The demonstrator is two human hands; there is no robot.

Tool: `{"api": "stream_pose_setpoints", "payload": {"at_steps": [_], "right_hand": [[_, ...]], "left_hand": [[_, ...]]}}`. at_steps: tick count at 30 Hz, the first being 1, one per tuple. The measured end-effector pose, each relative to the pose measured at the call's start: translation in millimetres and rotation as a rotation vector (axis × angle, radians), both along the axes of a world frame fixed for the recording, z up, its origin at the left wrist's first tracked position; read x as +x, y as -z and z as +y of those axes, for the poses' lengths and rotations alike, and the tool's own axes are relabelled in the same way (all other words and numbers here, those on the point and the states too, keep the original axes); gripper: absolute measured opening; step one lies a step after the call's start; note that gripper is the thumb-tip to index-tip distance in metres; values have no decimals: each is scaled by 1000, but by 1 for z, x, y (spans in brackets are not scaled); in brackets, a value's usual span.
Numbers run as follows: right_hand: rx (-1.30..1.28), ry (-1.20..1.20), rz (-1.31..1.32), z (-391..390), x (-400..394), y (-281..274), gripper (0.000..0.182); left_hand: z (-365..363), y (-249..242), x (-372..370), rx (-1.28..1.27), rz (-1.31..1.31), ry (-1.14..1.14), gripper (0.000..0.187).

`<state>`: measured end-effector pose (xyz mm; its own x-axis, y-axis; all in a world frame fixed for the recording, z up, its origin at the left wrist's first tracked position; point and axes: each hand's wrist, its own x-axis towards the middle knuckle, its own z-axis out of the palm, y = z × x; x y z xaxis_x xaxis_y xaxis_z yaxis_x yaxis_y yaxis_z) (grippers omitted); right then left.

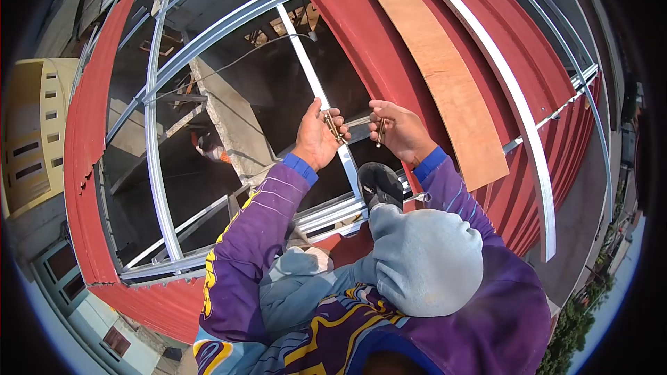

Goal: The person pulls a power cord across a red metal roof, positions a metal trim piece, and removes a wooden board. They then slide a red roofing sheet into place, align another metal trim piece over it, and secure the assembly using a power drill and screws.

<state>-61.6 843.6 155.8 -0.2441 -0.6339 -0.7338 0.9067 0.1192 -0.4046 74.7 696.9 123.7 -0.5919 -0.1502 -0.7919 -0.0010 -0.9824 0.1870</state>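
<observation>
My left hand (319, 135) is palm up, fingers curled around several brass-coloured screws (332, 125). Close by on the right, my right hand (399, 132) pinches another brass-coloured screw (380, 132) between thumb and fingers, its shaft pointing down. The two hands are a short gap apart, above a silver metal roof beam (306, 62). Just below them my dark shoe (380, 182) is planted where metal beams meet. How many screws lie in the left palm is partly hidden by the fingers.
Red corrugated roof sheets (347, 35) lie at right, with a wooden plank (445, 90) and a long white metal strip (497, 69) on top. Between beams, openings drop to a lower level, where another person (212, 149) is partly visible. A cable (236, 62) crosses the frame.
</observation>
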Motion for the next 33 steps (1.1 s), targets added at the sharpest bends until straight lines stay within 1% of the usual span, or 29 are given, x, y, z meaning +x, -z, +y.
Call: {"api": "stream_pose_setpoints", "payload": {"at_steps": [2,3,5,6,7,8,9,10,11,13,14,15,16,17,18,19,20,21,22,23,24,25,27,28,29,30,31,32,33], "right_hand": [[97,-171,377,-8,9,6,26],[88,-185,374,-11,12,12,26],[280,-306,628,-10,22,34,25],[274,-253,454,-8,28,48,33],[272,-287,440,-5,33,59,33],[198,-108,236,-2,41,71,34],[129,72,24,2,48,87,35],[0,113,-70,17,47,129,37],[-209,54,-159,19,51,113,37],[-2,146,-55,28,55,116,38],[-6,140,-48,33,50,120,38],[-287,49,-175,39,43,124,39],[-570,-42,-301,42,39,127,41],[-576,-45,-295,30,44,109,41],[-154,209,-180,10,53,73,43],[276,460,-57,1,59,53,45],[225,453,-57,3,60,53,46],[224,465,-45,10,57,74,46],[1,363,-116,26,56,120,46],[-219,258,-181,32,55,140,47],[-414,350,-196,37,61,160,54],[-412,367,-179,32,59,153,54],[-694,-8,-36,37,46,153,61],[-501,16,-129,34,45,132,64],[-310,77,-212,28,44,114,68],[-597,-25,10,31,44,155,66],[50,16,87,35,50,173,56],[357,204,132,11,48,95,45],[392,312,41,1,48,78,41]], "left_hand": [[18,11,-5,-16,-24,-27,46],[25,15,-7,-41,-47,-55,47],[46,17,-17,-155,-187,1,51],[59,15,-21,-234,-196,56,55],[73,13,-25,-307,-209,106,60],[88,17,-29,-453,-219,167,71],[107,16,-40,-573,-427,288,73],[115,10,-48,-687,-629,419,76],[110,-14,-45,-739,-574,529,79],[133,-14,-60,-767,-721,543,84],[148,16,-65,-831,-730,589,86],[157,26,-68,-832,-729,582,86],[164,32,-70,-972,-780,609,87],[166,36,-70,-1116,-830,632,87],[167,42,-70,-1170,-771,596,85],[166,41,-68,-1173,-763,597,85],[164,41,-63,-1213,-719,623,84],[163,40,-62,-1255,-670,648,82],[169,56,-60,-1365,-703,710,80],[167,63,-57,-1403,-686,723,78],[171,67,-57,-1381,-647,630,76],[166,57,-54,-1355,-607,541,75],[148,22,-43,-1183,-425,371,69],[148,10,-42,-1296,-421,312,62],[138,-5,-34,-1270,-342,343,58],[132,4,-31,-945,-145,285,54],[128,-30,-34,-1062,-326,326,55],[129,-15,-30,-988,-209,222,56],[125,-14,-26,-1114,-276,290,55]]}}
